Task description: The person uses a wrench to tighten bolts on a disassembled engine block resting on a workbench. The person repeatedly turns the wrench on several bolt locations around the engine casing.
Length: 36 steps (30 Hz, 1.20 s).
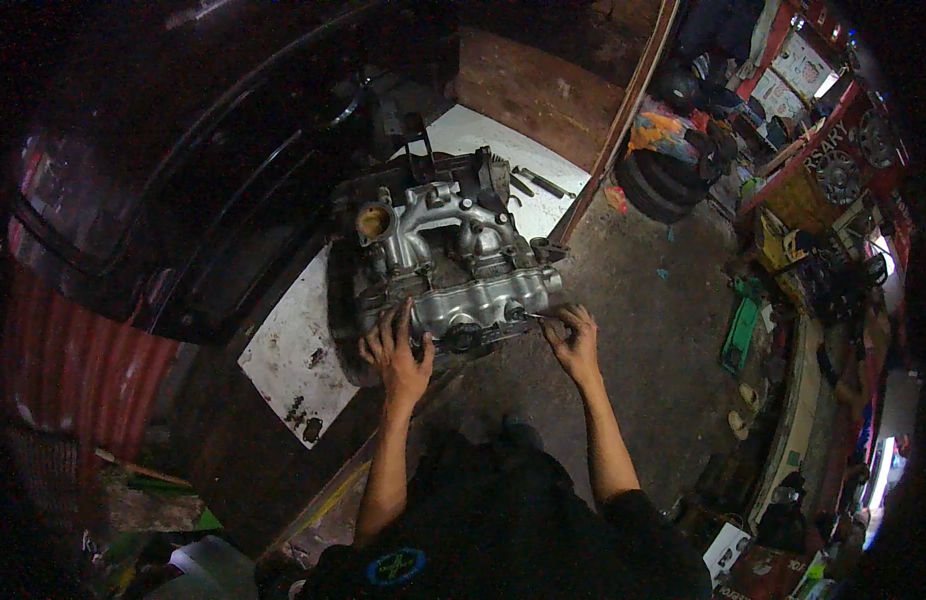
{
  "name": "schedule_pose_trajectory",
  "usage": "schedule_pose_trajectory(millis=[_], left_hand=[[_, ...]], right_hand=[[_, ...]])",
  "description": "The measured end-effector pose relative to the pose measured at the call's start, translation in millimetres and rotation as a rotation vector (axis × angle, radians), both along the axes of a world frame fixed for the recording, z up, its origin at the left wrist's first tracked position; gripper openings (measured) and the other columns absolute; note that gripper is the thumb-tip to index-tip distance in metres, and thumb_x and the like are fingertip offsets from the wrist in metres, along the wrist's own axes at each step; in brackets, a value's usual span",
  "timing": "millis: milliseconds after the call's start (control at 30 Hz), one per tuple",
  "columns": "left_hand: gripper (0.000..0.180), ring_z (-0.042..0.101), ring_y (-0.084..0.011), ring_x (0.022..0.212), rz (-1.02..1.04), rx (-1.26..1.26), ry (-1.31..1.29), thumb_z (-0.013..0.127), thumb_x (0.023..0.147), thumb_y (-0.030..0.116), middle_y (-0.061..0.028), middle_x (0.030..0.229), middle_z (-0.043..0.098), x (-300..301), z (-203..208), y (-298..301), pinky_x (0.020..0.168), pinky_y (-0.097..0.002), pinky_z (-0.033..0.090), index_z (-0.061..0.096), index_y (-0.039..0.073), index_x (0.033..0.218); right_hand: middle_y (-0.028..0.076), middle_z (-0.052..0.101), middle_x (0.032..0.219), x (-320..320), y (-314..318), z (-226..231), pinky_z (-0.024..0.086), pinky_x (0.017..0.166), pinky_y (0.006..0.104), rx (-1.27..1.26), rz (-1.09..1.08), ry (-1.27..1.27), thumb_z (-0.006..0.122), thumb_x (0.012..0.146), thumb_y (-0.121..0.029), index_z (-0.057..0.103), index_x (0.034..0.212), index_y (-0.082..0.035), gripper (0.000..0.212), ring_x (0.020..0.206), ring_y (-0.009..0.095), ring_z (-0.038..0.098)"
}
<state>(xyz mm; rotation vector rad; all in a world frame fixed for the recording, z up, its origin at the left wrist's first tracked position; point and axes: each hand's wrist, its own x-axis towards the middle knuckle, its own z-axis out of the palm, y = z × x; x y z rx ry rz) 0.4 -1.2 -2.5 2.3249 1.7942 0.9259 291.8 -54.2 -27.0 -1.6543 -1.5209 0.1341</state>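
Observation:
An engine [453, 240] with a silvery intake manifold [438, 212] and a ribbed silvery cover [483, 303] along its near side stands in front of me. My left hand [395, 350] rests on its near left edge, fingers spread over the metal. At the near right corner, my right hand [571, 340] pinches a thin light rod [535, 316] between thumb and fingers. The rod points left toward the dark round fittings [516, 312] on the engine's near face. Its tip is too small to make out.
Beneath the engine lies a white board [295, 350] with dark stains. Several hand tools [543, 182] lie on it behind the engine. To the left is a dark vehicle body [233, 170]. Stacked tyres [663, 187], a green object [741, 325] and slippers [743, 408] are on the right.

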Motion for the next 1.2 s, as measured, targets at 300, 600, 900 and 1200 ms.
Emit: schedule_pose_trajectory(millis=[300, 600, 900, 1200], left_hand=[[0.061, 0.035, -0.0339, 0.129, 0.002, 0.025, 0.021, 0.060, 0.087, 0.030, -0.0109, 0.140, 0.044, 0, 1, 0, 0.107, -0.0589, 0.016, 0.041, 0.021, 0.145], [0.062, 0.036, -0.0339, 0.128, -0.001, 0.026, 0.014, 0.060, 0.087, 0.031, -0.0114, 0.140, 0.044, 1, 3, -1, 0.107, -0.0588, 0.017, 0.042, 0.022, 0.145], [0.064, 0.036, -0.0341, 0.130, 0.016, -0.014, 0.036, 0.061, 0.087, 0.033, -0.0122, 0.141, 0.043, 1, -1, 2, 0.107, -0.0588, 0.017, 0.040, 0.022, 0.146], [0.065, 0.036, -0.0342, 0.129, 0.003, 0.006, -0.006, 0.061, 0.086, 0.032, -0.0091, 0.141, 0.044, 2, -2, -1, 0.107, -0.0592, 0.015, 0.039, 0.024, 0.146]], right_hand=[[0.010, 0.066, 0.095, 14, 16, -29, 0.045, 0.083, 0.0387, 0.101, 0.100, -0.111, 0.074, 0.069, -0.004, 0.069, 0.090, -0.003, 0.021, 0.092, 0.031, 0.058], [0.009, 0.064, 0.109, 10, 15, 43, 0.037, 0.105, 0.0517, -0.232, 0.232, -0.469, 0.073, 0.069, -0.013, 0.070, 0.103, -0.010, 0.034, 0.113, 0.032, 0.055], [0.006, 0.065, 0.081, -88, 58, 78, 0.042, 0.098, 0.0398, -0.142, 0.731, -1.240, 0.061, 0.076, -0.020, 0.072, 0.075, -0.013, 0.013, 0.101, 0.025, 0.059], [0.011, 0.062, 0.102, -10, 40, 107, 0.042, 0.093, 0.0414, -0.100, 0.356, -0.632, 0.064, 0.075, -0.008, 0.073, 0.087, -0.010, 0.016, 0.106, 0.028, 0.055]])
